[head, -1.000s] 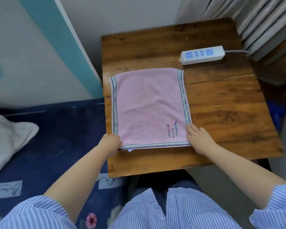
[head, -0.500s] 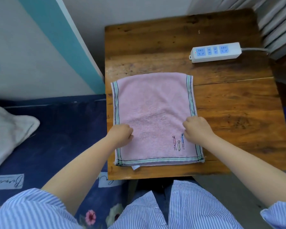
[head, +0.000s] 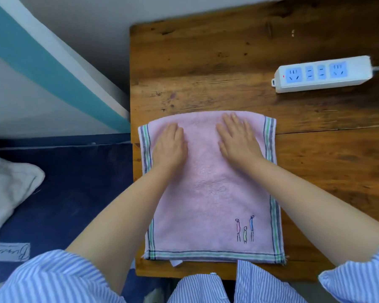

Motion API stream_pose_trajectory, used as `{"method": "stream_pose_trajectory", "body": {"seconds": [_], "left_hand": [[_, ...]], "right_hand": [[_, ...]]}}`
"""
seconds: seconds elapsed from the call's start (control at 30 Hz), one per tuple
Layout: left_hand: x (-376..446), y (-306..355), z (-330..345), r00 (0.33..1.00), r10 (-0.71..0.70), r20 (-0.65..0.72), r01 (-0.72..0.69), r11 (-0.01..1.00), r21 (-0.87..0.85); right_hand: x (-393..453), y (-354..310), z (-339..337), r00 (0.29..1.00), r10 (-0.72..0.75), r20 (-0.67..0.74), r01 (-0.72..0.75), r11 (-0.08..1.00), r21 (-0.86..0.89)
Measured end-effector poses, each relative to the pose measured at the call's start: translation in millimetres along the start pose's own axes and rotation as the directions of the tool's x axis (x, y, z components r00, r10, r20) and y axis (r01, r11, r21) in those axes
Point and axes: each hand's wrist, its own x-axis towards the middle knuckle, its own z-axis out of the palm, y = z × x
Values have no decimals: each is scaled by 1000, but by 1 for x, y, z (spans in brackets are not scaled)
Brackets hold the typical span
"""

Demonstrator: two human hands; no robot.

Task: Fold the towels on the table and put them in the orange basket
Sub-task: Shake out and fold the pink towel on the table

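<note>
My left hand [head: 170, 147] flat on the pink towel [head: 210, 193], fingers straight, my right hand [head: 239, 143] flat beside it, holding nothing, towel folded on wooden table [head: 206, 68], white power strip [head: 322, 74] well apart at the far right.

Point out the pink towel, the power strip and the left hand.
pink towel [head: 212, 204]: head view, bare middle of the cloth.
power strip [head: 322, 74]: head view, middle of its top face.
left hand [head: 170, 147]: head view, back of the hand.
</note>
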Motion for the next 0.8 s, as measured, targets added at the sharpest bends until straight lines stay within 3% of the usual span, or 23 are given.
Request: {"method": "stream_pose_trajectory", "body": {"seconds": [0.1, 0.27, 0.63, 0.7, 0.8], "left_hand": [[10, -14, 11, 1000, 28, -13, -27, 999, 27], [19, -53, 20, 995, -96, -29, 97, 994, 50], [41, -84, 11, 999, 21, 34, -24, 996, 88], [42, -82, 7, 999, 22, 28, -24, 997, 69], [45, -76, -6, 994, 67, -90, -65, 998, 22]], "right_hand": [[8, 18, 5, 999, -27, 20, 28, 999, -34], [-1, 61, -2, 998, 66, 7, -65, 997, -51], [10, 73, -15, 983, 183, 15, -181, 978, -107], [13, 68, -23, 983, 180, -43, -183, 979, -85], [21, 64, -38, 975, 171, -144, -181, 982, -61]]}}
